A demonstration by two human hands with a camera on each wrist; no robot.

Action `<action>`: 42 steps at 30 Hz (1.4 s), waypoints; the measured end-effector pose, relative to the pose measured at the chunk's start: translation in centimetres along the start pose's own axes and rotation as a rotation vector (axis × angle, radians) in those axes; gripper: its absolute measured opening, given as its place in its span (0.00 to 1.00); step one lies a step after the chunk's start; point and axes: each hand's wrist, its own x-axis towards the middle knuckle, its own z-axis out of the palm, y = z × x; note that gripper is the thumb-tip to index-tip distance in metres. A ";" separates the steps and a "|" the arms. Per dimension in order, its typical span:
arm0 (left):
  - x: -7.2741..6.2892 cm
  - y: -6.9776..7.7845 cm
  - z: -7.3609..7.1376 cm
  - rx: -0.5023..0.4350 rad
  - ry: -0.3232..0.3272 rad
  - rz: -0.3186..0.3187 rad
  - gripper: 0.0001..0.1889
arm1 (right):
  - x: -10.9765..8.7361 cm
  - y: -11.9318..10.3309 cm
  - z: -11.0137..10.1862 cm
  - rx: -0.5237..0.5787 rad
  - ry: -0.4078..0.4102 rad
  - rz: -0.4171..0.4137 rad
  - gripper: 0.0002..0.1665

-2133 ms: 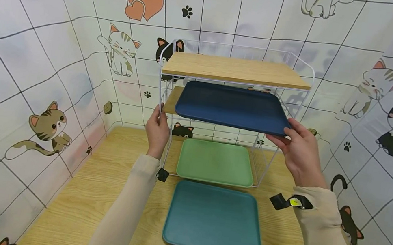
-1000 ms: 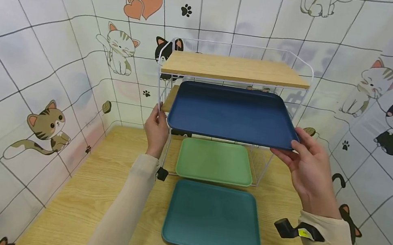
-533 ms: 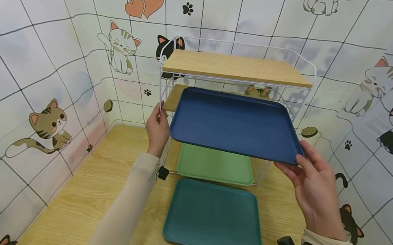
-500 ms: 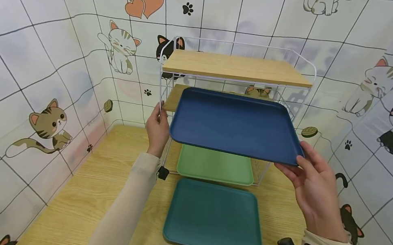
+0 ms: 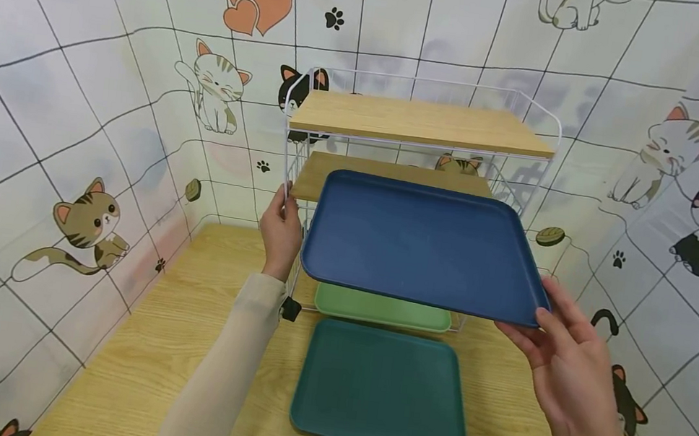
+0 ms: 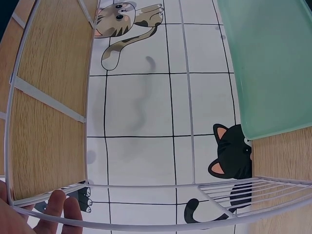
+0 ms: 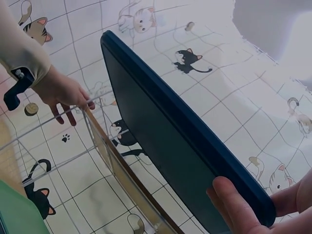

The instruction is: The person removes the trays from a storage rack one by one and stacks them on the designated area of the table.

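A dark blue tray [image 5: 421,245] hangs tilted in front of the rack's middle wooden shelf [image 5: 394,172]. My right hand [image 5: 574,387] pinches its front right corner, thumb above and fingers beneath, as the right wrist view also shows. My left hand [image 5: 281,239] holds the left front upright of the white wire rack at middle-shelf height; in the left wrist view its fingers [image 6: 56,207] curl at the wire frame. On the rack's bottom level lies a green tray [image 5: 384,308], partly hidden by the blue one. A teal tray [image 5: 383,393] lies flat on the table in front of the rack.
The rack's top wooden shelf [image 5: 423,123] sits above the blue tray. Behind and on both sides rises a white wall covering [image 5: 389,26] with a grid and cat drawings. The wooden table [image 5: 179,328] extends around the rack.
My right hand has drawn the blue tray out from the middle shelf, toward me and downward, baring more of the shelf and covering more of the green tray. My left hand has stayed on the rack.
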 end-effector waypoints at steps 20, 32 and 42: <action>-0.1 -0.2 0.0 -0.033 -0.006 0.013 0.20 | -3.9 3.0 -2.8 0.136 0.015 -0.052 0.28; -0.2 0.0 -0.1 -0.001 -0.008 -0.005 0.21 | -6.0 4.6 -4.1 0.123 0.006 -0.054 0.30; -0.2 0.1 -0.1 0.022 -0.002 -0.017 0.21 | -7.3 6.4 -4.8 0.163 -0.001 -0.054 0.30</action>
